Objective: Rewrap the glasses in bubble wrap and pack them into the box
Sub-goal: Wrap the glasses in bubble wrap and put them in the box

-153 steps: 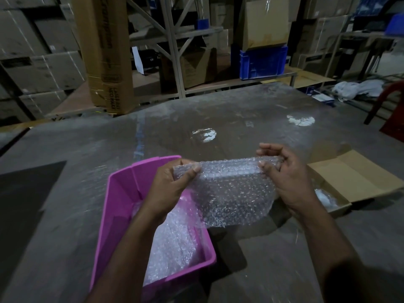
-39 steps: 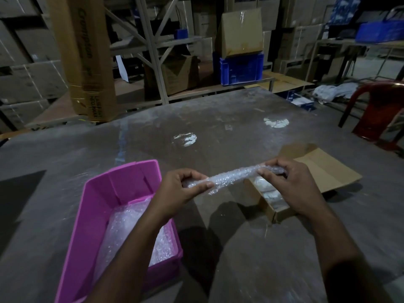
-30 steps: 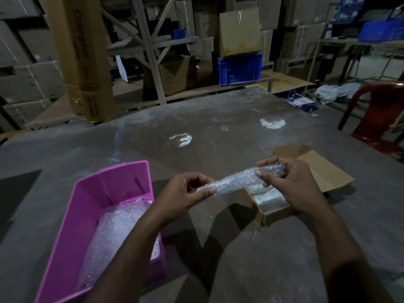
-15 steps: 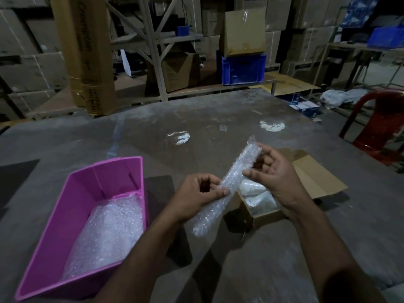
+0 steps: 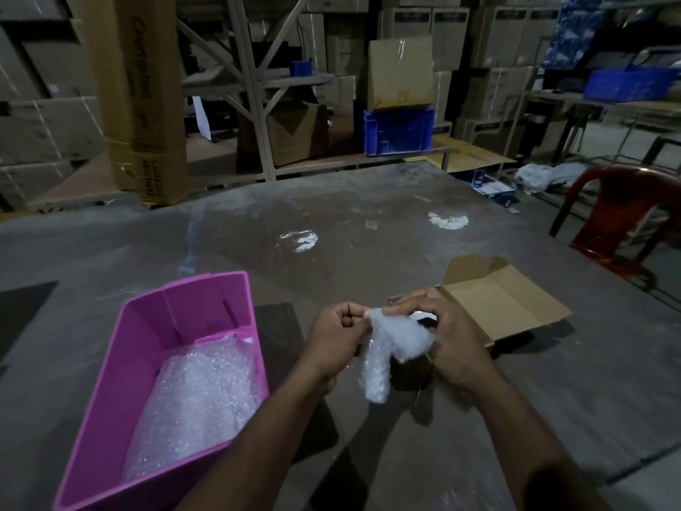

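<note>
A rolled bubble-wrap bundle (image 5: 387,344) is bent double between my hands, one end hanging down toward the table. My left hand (image 5: 337,335) pinches its upper left end. My right hand (image 5: 451,341) grips its right part, just above the small open cardboard box (image 5: 501,304), whose body is mostly hidden behind that hand. What is inside the wrap cannot be made out. A pink plastic bin (image 5: 147,344) stands to the left and holds more loose bubble wrap (image 5: 195,403).
The grey table (image 5: 331,230) stretches ahead with two shiny spots on it. A red plastic chair (image 5: 626,219) stands at the right edge. Shelving, a tall carton (image 5: 140,97) and a blue crate (image 5: 398,130) lie beyond the far edge.
The flat sheet became a tight roll held level, then tilted upright. Now it is folded over, and both hands have come together over the box.
</note>
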### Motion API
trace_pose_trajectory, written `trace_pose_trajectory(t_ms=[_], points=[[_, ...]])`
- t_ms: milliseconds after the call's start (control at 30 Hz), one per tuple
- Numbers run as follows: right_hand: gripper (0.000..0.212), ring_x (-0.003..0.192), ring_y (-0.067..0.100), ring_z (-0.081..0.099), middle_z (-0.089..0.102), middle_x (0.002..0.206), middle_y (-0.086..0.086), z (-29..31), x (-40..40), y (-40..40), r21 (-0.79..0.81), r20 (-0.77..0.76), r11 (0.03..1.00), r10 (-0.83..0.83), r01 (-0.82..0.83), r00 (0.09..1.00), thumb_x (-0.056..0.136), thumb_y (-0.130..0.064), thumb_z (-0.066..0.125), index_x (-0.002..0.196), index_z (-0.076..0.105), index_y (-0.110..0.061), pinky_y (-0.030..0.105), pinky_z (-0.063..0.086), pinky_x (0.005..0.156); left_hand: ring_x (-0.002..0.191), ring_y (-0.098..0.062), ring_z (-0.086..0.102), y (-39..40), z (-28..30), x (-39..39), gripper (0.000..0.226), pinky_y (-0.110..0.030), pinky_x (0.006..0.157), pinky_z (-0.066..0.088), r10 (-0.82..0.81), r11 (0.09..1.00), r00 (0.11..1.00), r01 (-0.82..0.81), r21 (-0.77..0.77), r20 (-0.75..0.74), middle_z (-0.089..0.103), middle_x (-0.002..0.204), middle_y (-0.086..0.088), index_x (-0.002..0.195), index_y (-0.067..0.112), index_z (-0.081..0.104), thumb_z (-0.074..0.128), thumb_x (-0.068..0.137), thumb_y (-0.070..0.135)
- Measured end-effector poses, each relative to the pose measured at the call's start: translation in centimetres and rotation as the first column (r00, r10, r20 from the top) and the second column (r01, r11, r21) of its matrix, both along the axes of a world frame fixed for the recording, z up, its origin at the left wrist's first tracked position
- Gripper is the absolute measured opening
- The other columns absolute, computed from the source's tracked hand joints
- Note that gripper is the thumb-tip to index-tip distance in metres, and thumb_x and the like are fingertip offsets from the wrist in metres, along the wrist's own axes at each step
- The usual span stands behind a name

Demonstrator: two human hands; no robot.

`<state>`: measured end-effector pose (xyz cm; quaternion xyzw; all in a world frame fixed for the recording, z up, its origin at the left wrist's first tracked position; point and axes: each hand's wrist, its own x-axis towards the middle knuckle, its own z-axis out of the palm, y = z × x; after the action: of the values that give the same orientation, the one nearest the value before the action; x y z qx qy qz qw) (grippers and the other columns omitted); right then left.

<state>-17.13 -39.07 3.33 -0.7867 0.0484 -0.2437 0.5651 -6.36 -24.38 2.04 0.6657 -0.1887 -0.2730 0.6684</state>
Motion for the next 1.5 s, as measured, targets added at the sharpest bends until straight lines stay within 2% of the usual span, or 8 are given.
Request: trace_pose_trajectory(t_ms=[200, 300, 467, 833, 1033, 1267, 1367, 1500], points=[[0.036, 0.113, 0.000, 0.057, 0.058, 0.123, -0.003, -0.9, -1.2, 3.3, 0.140, -0.105, 0.986, -0.072, 0.087, 0.992, 0.102, -0.004, 0.050, 0.097, 0.079, -0.026, 0.010, 0.046, 0.087, 0.070, -0.019, 0.066, 0.5, 0.2, -0.1, 0.011, -0.032, 0.065, 0.055, 0.064, 0.989, 0.993, -0.077, -0.125, -0.103, 0.072, 0.079, -0.008, 0.095, 0.006, 0.066, 0.065, 0.092, -0.005], [0.018, 0.115, 0.001, 0.060, 0.063, 0.123, -0.010, -2.0, -1.8, 5.3, 0.276, -0.114, 0.952, -0.108, 0.136, 0.988, 0.101, -0.026, 0.057, 0.109, 0.072, -0.030, 0.017, 0.048, 0.092, 0.069, -0.020, 0.064, 0.3, -0.6, -0.6, 0.018, -0.031, 0.063, 0.055, 0.129, 0.977, 0.987, -0.144, -0.160, -0.099, 0.070, 0.079, -0.010, 0.092, 0.009, 0.065, 0.059, 0.092, -0.009], [0.028, 0.098, 0.001, 0.065, 0.058, 0.121, -0.002, -4.0, -1.8, 7.4, 0.385, -0.144, 0.886, -0.220, 0.260, 0.965, 0.098, -0.018, 0.062, 0.118, 0.046, -0.029, 0.022, 0.054, 0.076, 0.075, -0.021, 0.064, -0.5, -2.2, -2.3, 0.016, -0.037, 0.071, 0.055, 0.145, 0.961, 0.985, -0.164, -0.222, -0.098, 0.069, 0.084, -0.009, 0.092, 0.012, 0.063, 0.060, 0.093, -0.004], [0.014, 0.102, 0.020, 0.067, 0.064, 0.116, 0.001, -3.6, -1.3, 3.6, 0.388, -0.141, 0.889, -0.202, 0.242, 0.969, 0.102, -0.026, 0.056, 0.113, 0.050, -0.033, 0.038, 0.059, 0.082, 0.073, -0.015, 0.068, -0.3, -1.9, -1.9, 0.020, -0.030, 0.072, 0.060, -0.095, 0.983, 0.981, 0.066, -0.173, -0.170, 0.067, 0.082, -0.009, 0.107, 0.004, 0.064, 0.071, 0.089, 0.001], [0.010, 0.094, 0.010, 0.067, 0.068, 0.108, 0.001, -2.9, 0.2, 1.3, 0.324, -0.181, 0.938, -0.070, 0.127, 0.981, 0.104, -0.031, 0.049, 0.111, 0.053, -0.025, 0.026, 0.054, 0.076, 0.071, -0.018, 0.068, -2.6, -1.2, -1.0, 0.021, -0.031, 0.071, 0.062, -0.002, 0.994, 0.996, -0.008, -0.107, -0.089, 0.065, 0.085, -0.016, 0.105, 0.000, 0.061, 0.069, 0.087, -0.007], [0.021, 0.091, 0.013, 0.069, 0.069, 0.099, -0.002, -2.3, 1.5, -4.7, 0.108, -0.231, 0.986, -0.095, 0.123, 0.968, 0.089, -0.024, 0.075, 0.104, 0.060, -0.027, 0.027, 0.056, 0.069, 0.118, -0.030, 0.066, -3.2, -0.5, 0.5, 0.042, -0.047, 0.099, 0.056, -0.172, 0.983, 0.970, 0.157, -0.100, -0.169, 0.066, 0.128, -0.016, 0.132, 0.010, 0.057, 0.071, 0.092, 0.015], [0.030, 0.083, 0.016, 0.071, 0.071, 0.090, 0.002, -2.1, 2.0, -7.1, 0.081, -0.245, 0.995, -0.035, 0.057, 0.969, 0.081, -0.021, 0.084, 0.100, 0.061, -0.021, 0.034, 0.059, 0.071, 0.104, -0.025, 0.070, -4.7, -0.8, 1.1, 0.041, -0.040, 0.090, 0.060, -0.116, 0.991, 0.990, 0.110, -0.073, -0.081, 0.070, 0.120, -0.018, 0.126, 0.004, 0.060, 0.075, 0.089, 0.013], [0.032, 0.087, 0.006, 0.067, 0.070, 0.094, -0.004, -1.3, 3.0, -11.1, -0.091, -0.291, 0.994, 0.038, -0.067, 0.956, 0.082, -0.011, 0.081, 0.107, 0.066, -0.022, 0.017, 0.053, 0.076, 0.087, -0.023, 0.072, -7.9, -1.9, 2.5, 0.016, -0.036, 0.082, 0.061, -0.048, 0.998, 0.992, 0.043, 0.046, 0.113, 0.075, 0.101, -0.018, 0.104, 0.000, 0.066, 0.073, 0.090, 0.004]])
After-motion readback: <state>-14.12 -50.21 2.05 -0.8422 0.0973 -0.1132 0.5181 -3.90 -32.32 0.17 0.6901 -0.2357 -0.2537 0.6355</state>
